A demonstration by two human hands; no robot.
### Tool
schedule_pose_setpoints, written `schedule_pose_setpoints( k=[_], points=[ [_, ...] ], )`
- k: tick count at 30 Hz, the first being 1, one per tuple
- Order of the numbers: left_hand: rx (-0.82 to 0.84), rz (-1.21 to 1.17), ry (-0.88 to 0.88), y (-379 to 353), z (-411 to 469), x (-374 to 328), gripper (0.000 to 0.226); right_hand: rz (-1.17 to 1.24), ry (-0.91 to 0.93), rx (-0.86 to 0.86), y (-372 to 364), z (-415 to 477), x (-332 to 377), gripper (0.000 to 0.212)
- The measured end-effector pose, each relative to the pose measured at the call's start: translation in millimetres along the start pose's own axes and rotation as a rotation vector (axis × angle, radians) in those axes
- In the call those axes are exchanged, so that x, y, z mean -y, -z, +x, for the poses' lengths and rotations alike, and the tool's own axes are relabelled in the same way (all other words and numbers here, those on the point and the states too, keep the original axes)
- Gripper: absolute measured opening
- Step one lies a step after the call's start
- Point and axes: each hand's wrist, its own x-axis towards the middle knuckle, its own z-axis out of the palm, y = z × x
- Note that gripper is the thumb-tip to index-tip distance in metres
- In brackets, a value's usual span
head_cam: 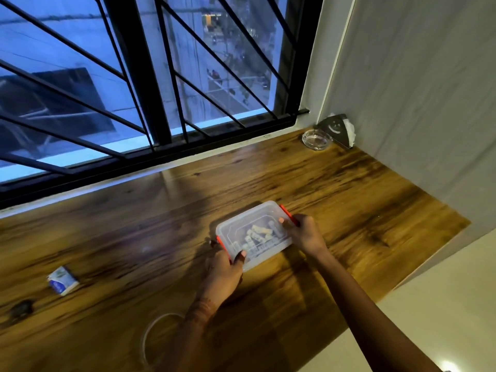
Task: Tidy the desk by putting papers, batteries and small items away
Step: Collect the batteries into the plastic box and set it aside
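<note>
A clear plastic box (249, 218) with orange clips and its lid on lies on the wooden desk (349, 189) near the middle. Several batteries (257, 235) show through the lid. My left hand (224, 272) grips the box's near-left end, thumb on the lid by the orange clip. My right hand (304, 233) holds the right end, with its thumb pressing the lid next to the other orange clip.
A small white and blue box (63, 280) lies at the left of the desk, a dark small object (21, 309) beyond it near the front-left edge. A white cable (153, 334) loops by my left forearm. A glass ashtray (316, 139) and a napkin holder (338, 128) sit in the far right corner.
</note>
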Motion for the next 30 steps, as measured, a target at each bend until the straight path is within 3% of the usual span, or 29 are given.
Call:
schedule_pose_setpoints(
  k=[6, 14, 19, 23, 26, 30],
  points=[
    [-0.041, 0.053, -0.156, -8, 11, -35, 0.045, 0.288, -0.093, -0.022, 29, 10, -11, 0.025],
    [-0.005, 0.091, -0.3, -49, 48, -107, 0.027, 0.581, -0.294, -0.188, 97, 50, -43, 0.025],
    [0.031, 0.138, -0.399, -92, 62, -152, 0.035, 0.658, -0.375, -0.371, 147, 82, -72, 0.029],
    [0.09, 0.173, -0.379, -115, 72, -170, 0.042, 0.693, -0.393, -0.484, 177, 113, -96, 0.035],
    [0.115, 0.21, -0.375, -126, 80, -172, 0.039, 0.717, -0.419, -0.533, 185, 156, -149, 0.055],
    [0.129, 0.254, -0.367, -133, 86, -171, 0.034, 0.718, -0.443, -0.54, 197, 169, -133, 0.051]
  ],
)
